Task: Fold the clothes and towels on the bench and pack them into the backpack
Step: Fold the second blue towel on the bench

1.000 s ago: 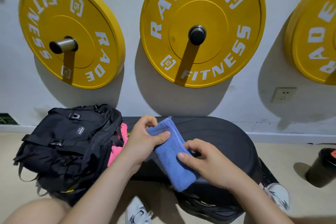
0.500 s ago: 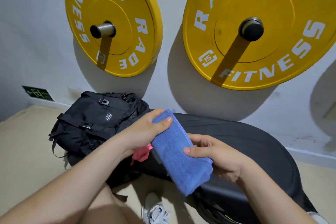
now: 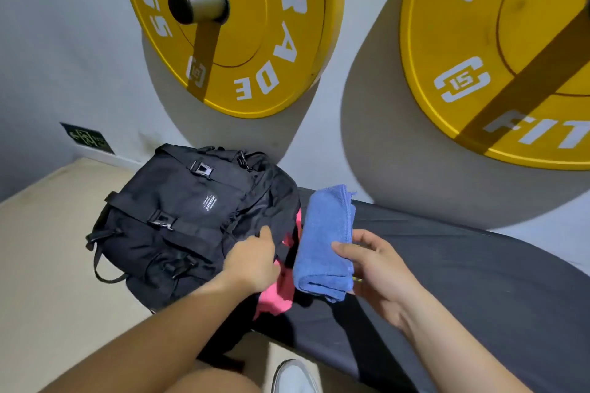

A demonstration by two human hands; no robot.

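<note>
View from above of a black padded bench (image 3: 479, 281) against a wall hung with two yellow weight plates (image 3: 242, 41). A black backpack (image 3: 191, 217) lies at the bench's end, toward 9 o'clock from the middle of the view. The left hand (image 3: 255, 260) curls its fingers over the dark fabric at the bag's mouth and holds that edge. A pink garment (image 3: 277, 293) shows in the opening and spills out toward 6 o'clock.

Just at 3 o'clock of the mouth, the right hand (image 3: 380, 268) holds a folded blue towel (image 3: 322, 239) in the air, with the thumb across its front and the fingers behind. The hand pinches only the lower right edge.

The towel's upper part, toward 12 o'clock, is unsupported, so the fold may flop open on the way in. The opening looks narrow and partly filled by pink cloth. Pushing the towel in could bunch it or drag the garment further out. If the left hand slackens, the mouth may close.
</note>
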